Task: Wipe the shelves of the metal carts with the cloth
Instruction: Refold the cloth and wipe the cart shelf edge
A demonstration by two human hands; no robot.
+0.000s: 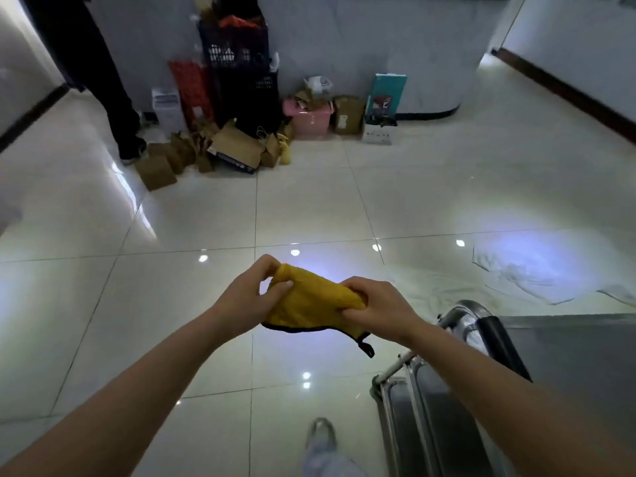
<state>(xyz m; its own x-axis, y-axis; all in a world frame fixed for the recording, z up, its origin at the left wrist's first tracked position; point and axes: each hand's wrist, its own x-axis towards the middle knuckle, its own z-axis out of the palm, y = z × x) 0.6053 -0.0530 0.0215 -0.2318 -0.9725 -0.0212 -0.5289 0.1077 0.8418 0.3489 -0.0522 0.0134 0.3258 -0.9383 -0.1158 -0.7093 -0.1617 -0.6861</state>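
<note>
Pale tiled floor point(172, 304) fills most of the frame; the metal cart point(457, 401) sits at the lower right, its shelves showing steel-grey, its handle just below the right forearm; the yellow cloth point(309, 301) hangs mid-frame between both hands, clear of the cart. The step in hand looks like readying the cloth, bunching or folding it; wiping seems not yet begun; next it must be carried down and right onto a shelf. The left hand point(247, 301) pinches the cloth's upper left edge, thumb against fingertips; the right hand point(382, 311) has fingers curled, gripping its right end.
</note>
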